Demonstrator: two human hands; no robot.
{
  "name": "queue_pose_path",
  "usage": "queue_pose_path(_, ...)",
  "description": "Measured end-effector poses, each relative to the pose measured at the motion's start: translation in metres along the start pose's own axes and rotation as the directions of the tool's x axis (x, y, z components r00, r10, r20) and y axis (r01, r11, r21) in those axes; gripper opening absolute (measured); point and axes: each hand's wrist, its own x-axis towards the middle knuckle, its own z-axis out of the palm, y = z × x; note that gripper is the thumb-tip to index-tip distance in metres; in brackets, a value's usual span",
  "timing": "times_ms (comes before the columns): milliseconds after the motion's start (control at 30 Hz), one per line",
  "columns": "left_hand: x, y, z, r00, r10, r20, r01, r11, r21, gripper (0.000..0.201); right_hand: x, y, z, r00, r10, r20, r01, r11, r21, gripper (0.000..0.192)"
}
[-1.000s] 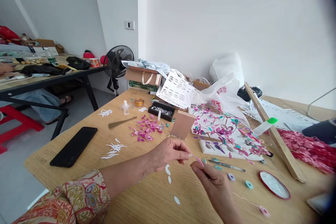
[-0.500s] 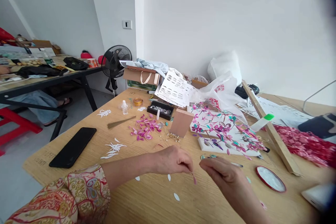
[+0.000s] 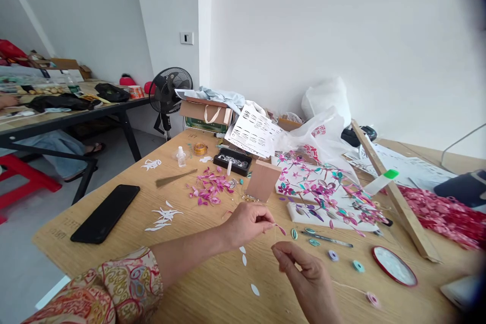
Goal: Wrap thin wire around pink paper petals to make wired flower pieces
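Note:
My left hand (image 3: 246, 224) is closed in a pinch on a small pink petal (image 3: 281, 230), which sticks out past the fingertips to the right. Just below and to the right, my right hand (image 3: 304, 271) has thumb and forefinger pressed together. A fine thread (image 3: 349, 286) runs from a pink spool (image 3: 372, 298) to behind the right hand, and a faint strand stretches up from its fingertips toward the left hand. White leaf-shaped pieces (image 3: 254, 290) lie on the table below the hands. Lilac (image 3: 333, 255) and turquoise (image 3: 358, 266) spools rest to the right.
Pink petals (image 3: 212, 186) lie heaped beyond the left hand, near an upright wooden block (image 3: 263, 180). Finished-looking flower sprigs (image 3: 322, 182) cover white foam at the right. A tweezers-like tool (image 3: 330, 239), a red-rimmed round dish (image 3: 395, 266), a wooden bar (image 3: 395, 197) and a black phone (image 3: 106, 213) surround the workspace.
The left hand has risen slightly, and the petal now points right instead of hanging down. My right hand has moved down and left, uncovering the spools and the tool.

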Motion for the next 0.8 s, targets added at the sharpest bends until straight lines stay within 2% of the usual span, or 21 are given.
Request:
queue_pose_path(33, 0.0, 0.0, -0.001, 0.996, 0.089, 0.03, -0.092, 0.989, 0.118, 0.007, 0.0, -0.004, -0.004, 1.0, -0.016, 0.019, 0.017, 1.0, -0.022, 0.03)
queue_pose_path(100, -0.002, 0.003, -0.003, 0.962, 0.221, 0.158, -0.258, 0.926, 0.274, 0.01, 0.003, -0.009, -0.017, 0.997, -0.064, 0.052, 0.068, 0.996, -0.063, 0.029)
queue_pose_path(167, -0.003, 0.006, -0.006, 0.915, 0.265, 0.303, -0.353, 0.89, 0.288, 0.012, 0.009, -0.009, -0.031, 0.993, -0.088, 0.082, 0.095, 0.991, -0.095, 0.026)
queue_pose_path(233, -0.005, 0.01, -0.008, 0.881, 0.259, 0.396, -0.356, 0.914, 0.196, 0.011, 0.016, -0.005, -0.043, 0.993, -0.057, 0.101, 0.067, 0.993, -0.093, 0.025)
queue_pose_path(300, -0.007, 0.015, -0.009, 0.894, 0.174, 0.413, -0.206, 0.978, 0.032, 0.007, 0.022, 0.003, -0.048, 0.995, -0.004, 0.099, 0.007, 1.0, -0.025, 0.025)
queue_pose_path(333, -0.008, 0.016, -0.01, 0.911, 0.099, 0.4, -0.076, 0.994, -0.073, 0.004, 0.024, 0.007, -0.048, 0.996, 0.023, 0.092, -0.026, 0.999, 0.032, 0.026)
queue_pose_path(400, -0.01, 0.019, -0.01, 0.935, -0.059, 0.35, 0.168, 0.942, -0.292, 0.009, 0.025, 0.014, -0.04, 0.994, 0.07, 0.084, -0.082, 0.984, 0.157, 0.029)
queue_pose_path(467, -0.011, 0.021, -0.009, 0.947, -0.155, 0.283, 0.275, 0.846, -0.456, 0.017, 0.023, 0.019, -0.027, 0.993, 0.1, 0.065, -0.113, 0.964, 0.241, 0.031)
queue_pose_path(567, -0.01, 0.018, -0.005, 0.966, -0.193, 0.169, 0.255, 0.792, -0.555, 0.022, 0.015, 0.021, -0.006, 0.995, 0.097, 0.022, -0.1, 0.958, 0.268, 0.032)
queue_pose_path(667, -0.006, 0.013, -0.002, 0.972, -0.22, 0.08, 0.23, 0.83, -0.509, 0.017, 0.007, 0.018, 0.005, 0.999, 0.038, 0.004, -0.037, 0.978, 0.204, 0.028)
queue_pose_path(733, -0.004, 0.009, -0.001, 0.985, -0.17, 0.014, 0.165, 0.925, -0.343, 0.01, 0.003, 0.011, 0.005, 0.999, -0.029, 0.017, 0.026, 0.993, 0.116, 0.024)
queue_pose_path(800, -0.003, 0.006, -0.002, 1.0, -0.009, -0.018, 0.008, 0.998, -0.061, 0.005, 0.001, 0.003, -0.002, 0.994, -0.104, 0.044, 0.103, 0.995, 0.016, 0.022)
